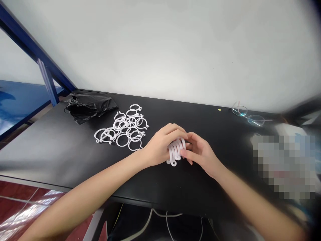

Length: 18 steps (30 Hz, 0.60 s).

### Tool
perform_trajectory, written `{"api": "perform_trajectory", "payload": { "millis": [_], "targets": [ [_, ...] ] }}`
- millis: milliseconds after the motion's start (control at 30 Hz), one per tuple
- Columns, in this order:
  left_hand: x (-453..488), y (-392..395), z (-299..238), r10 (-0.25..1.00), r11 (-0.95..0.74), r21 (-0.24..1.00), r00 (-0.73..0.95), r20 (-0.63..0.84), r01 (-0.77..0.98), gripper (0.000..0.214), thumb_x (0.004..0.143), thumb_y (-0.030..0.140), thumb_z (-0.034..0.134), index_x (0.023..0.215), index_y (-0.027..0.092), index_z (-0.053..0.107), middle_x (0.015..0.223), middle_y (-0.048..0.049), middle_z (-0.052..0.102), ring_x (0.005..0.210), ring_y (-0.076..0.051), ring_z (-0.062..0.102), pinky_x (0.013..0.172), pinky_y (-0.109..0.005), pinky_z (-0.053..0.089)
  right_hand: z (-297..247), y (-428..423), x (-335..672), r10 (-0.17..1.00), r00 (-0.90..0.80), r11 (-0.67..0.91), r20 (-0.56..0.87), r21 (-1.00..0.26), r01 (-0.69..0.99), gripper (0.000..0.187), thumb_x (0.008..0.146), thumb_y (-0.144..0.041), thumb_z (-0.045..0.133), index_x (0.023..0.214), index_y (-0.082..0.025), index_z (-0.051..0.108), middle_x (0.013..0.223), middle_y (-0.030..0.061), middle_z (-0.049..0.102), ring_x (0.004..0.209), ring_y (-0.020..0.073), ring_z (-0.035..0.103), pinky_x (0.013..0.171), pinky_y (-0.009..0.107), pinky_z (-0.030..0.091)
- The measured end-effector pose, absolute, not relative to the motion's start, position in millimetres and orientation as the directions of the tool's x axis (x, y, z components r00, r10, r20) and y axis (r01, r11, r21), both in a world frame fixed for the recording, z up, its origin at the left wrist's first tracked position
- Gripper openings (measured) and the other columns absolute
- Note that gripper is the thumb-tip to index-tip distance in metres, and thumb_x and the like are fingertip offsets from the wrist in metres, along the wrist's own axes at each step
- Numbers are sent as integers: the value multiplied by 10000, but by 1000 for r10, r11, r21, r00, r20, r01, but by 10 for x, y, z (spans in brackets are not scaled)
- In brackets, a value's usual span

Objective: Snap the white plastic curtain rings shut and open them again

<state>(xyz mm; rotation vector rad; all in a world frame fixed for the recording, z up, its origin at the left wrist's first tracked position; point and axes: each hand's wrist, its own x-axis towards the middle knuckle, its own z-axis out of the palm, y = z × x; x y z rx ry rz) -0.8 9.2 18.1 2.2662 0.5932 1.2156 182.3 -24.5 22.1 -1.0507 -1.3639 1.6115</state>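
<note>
Over the link I have the left hand (162, 144) curled over a bunch of white rings (178, 148), the right hand (202, 152) pinching its three-o'clock side; whether they loop the left, I can't tell. They look light, stiff, slick: best held by the rims. Loose rings (125, 124) lie towards ten o'clock; beyond, a black bag (105, 103) gapes, contents unseen.
</note>
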Motion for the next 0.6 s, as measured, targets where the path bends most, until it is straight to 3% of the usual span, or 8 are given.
{"api": "perform_trajectory", "payload": {
  "millis": [267, 467, 600],
  "targets": [
    [-25, 94, 197, 576, -775, 619, 547, 608, 129, 235, 808, 323, 712, 972, 188, 610, 1046, -85, 620, 916, -201, 569, 789, -337, 492, 268, -224, 1799, 806, -566, -284, -173, -952, -114, 580, 701, -312, 811, 1203, -244, 529, 888, 4, 546, 745, 141, 599, 455, 188, 528],
    [-21, 63, 198, 598, -741, 662, 556, 578, 109, 186, 827, 287, 689, 969, 190, 618, 1062, -85, 617, 934, -197, 573, 800, -330, 501, 229, -238, 1772, 819, -531, -265, -217, -964, -14, 436, 692, -186, 810, 1071, -220, 596, 835, -15, 563, 674, 113, 598, 404, 151, 487],
    [-44, 72, 210, 617, -714, 691, 569, 544, 115, 171, 829, 241, 674, 983, 187, 626, 1072, -86, 618, 945, -199, 585, 812, -335, 506, 236, -223, 1828, 790, -561, -285, -248, -958, 22, 471, 681, -193, 818, 1099, -220, 602, 868, -5, 600, 677, 122, 619, 407, 165, 488]
  ]
}}
